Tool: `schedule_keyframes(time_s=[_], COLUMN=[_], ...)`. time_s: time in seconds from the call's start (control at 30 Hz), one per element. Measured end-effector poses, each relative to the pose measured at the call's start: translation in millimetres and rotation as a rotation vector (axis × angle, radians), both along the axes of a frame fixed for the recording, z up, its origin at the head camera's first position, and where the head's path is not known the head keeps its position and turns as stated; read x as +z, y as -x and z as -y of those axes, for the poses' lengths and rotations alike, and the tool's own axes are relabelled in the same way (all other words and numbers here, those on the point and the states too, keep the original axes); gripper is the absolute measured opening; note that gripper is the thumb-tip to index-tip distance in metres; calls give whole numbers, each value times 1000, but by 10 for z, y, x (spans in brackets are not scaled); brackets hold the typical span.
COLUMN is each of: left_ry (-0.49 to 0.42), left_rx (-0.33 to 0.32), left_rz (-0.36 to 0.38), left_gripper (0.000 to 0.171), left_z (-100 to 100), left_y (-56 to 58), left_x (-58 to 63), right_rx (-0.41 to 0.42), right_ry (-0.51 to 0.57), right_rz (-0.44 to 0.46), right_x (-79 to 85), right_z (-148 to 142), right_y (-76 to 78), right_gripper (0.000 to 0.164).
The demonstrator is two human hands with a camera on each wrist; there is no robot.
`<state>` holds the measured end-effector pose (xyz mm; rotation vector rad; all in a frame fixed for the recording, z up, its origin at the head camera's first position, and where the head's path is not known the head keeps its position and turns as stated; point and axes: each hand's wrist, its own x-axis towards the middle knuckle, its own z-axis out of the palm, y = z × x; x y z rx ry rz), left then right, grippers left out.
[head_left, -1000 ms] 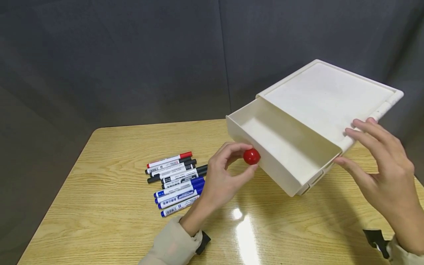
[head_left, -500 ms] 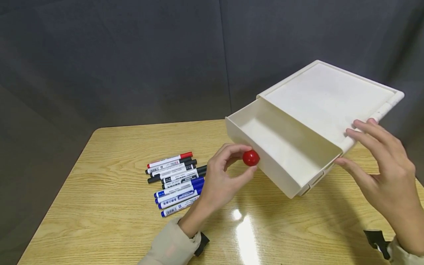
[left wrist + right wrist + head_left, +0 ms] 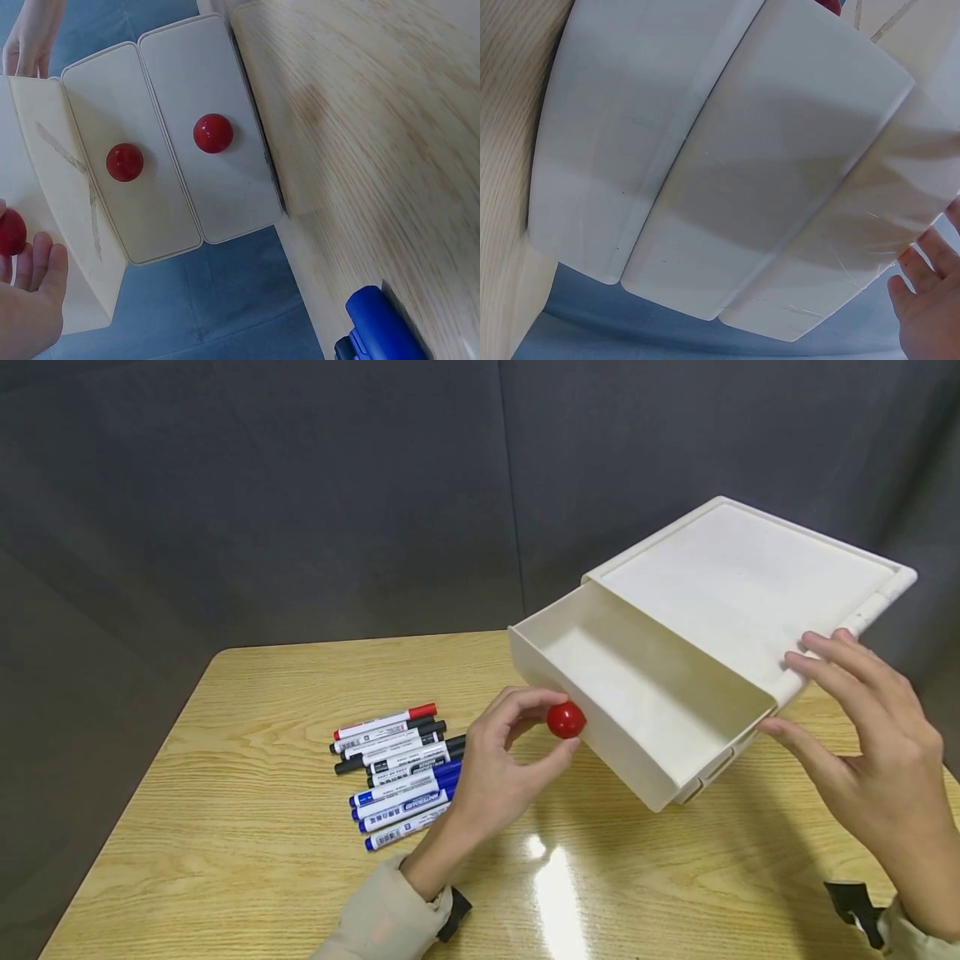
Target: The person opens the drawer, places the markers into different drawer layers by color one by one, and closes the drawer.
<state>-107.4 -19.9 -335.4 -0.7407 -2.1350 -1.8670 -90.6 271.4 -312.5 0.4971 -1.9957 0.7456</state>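
A white drawer cabinet stands at the right of the table. Its top drawer is pulled partway out, and the inside that shows holds nothing. My left hand pinches the round red knob on that drawer's front between thumb and fingers. In the left wrist view, two lower drawers sit pushed in, each with its own red knob. My right hand rests against the cabinet's near side, fingertips at the top edge and thumb lower down; its fingers look fairly straight in the right wrist view.
Several whiteboard markers with red, black and blue caps lie in a row on the wooden table, left of my left hand. A dark curtain hangs behind the table.
The top drawer and its knob have shifted very slightly outward, toward the lower left, with my left hand. My right hand stays on the cabinet, almost unmoved.
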Motion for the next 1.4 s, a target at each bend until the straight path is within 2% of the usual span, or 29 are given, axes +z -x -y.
schedule_keyframes(time_s=[0.3,0.47,0.73,1.0,1.4], left_ry=[0,30,95,121,164], left_rx=[-20,-21,-8,-4,44], left_rz=[3,0,-52,-66,-30], left_gripper=[39,40,43,42,38], left_z=[12,26,104,192,405], left_y=[-17,-29,-44,-50,-85], left_x=[15,29,19,-1,-19], right_rx=[0,-4,-8,-37,-34], right_ry=[3,-5,-4,32,5], right_rz=[11,17,-9,-11,30], right_x=[19,15,9,38,55], right_z=[12,5,19,49,20], right_y=[-26,-38,-34,-57,-68], right_gripper=[71,70,69,70,71])
